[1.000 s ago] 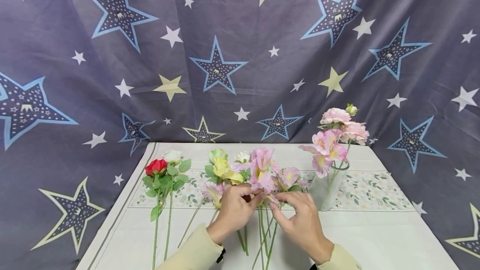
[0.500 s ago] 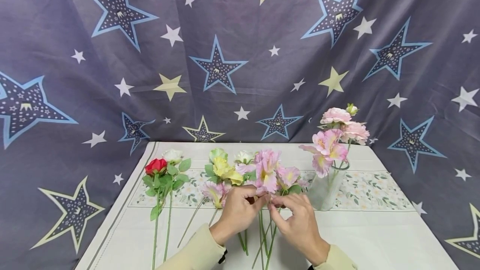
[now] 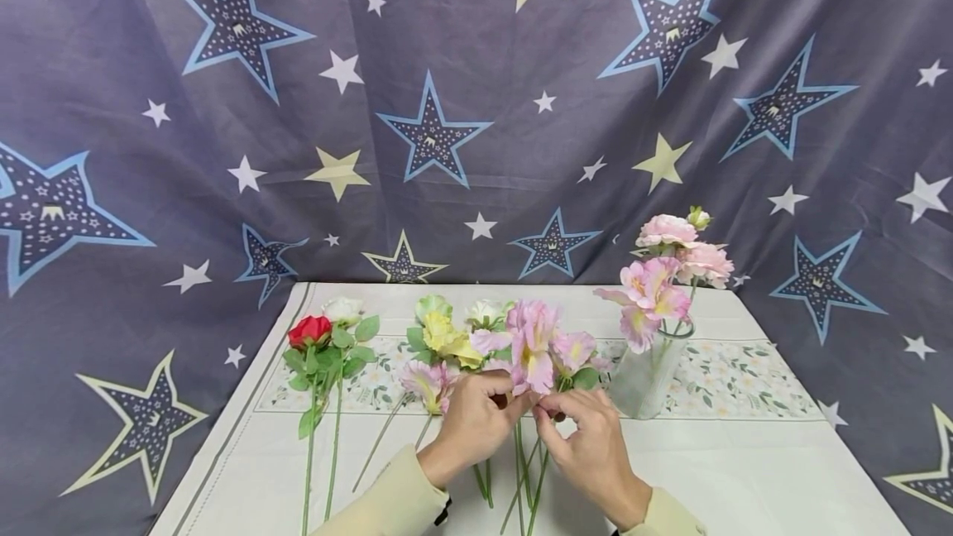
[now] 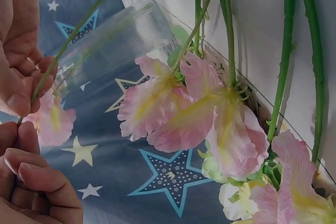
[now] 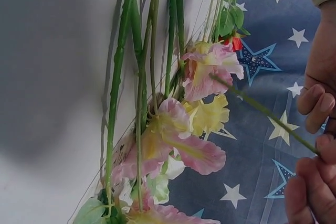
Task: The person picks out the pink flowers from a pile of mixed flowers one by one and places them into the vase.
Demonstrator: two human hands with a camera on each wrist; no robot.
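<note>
Between both hands is a pink, ruffled flower (image 3: 532, 346) with a yellow centre, its head upright just above the fingers in the head view. My left hand (image 3: 476, 420) pinches its thin green stem (image 4: 73, 43). Close beside it, my right hand (image 3: 591, 445) pinches the same stem, fingertips nearly touching the left ones. In the right wrist view the stem (image 5: 268, 114) slants out from the fingers. Below and around the hands lie more pink flowers (image 4: 231, 129), a yellow flower (image 3: 442, 336) and a white flower (image 3: 484, 311), partly overlapped.
A clear glass vase (image 3: 648, 383) stands at the right with several pink flowers (image 3: 655, 296) in it. At the left lie a red rose (image 3: 308, 331) and a white rose (image 3: 342, 309). A floral runner (image 3: 744, 379) crosses the white table; a starry curtain (image 3: 476, 106) hangs behind.
The held pink flower has shifted slightly right and a little down, and its head has turned. Both hands have come closer together around its stem.
</note>
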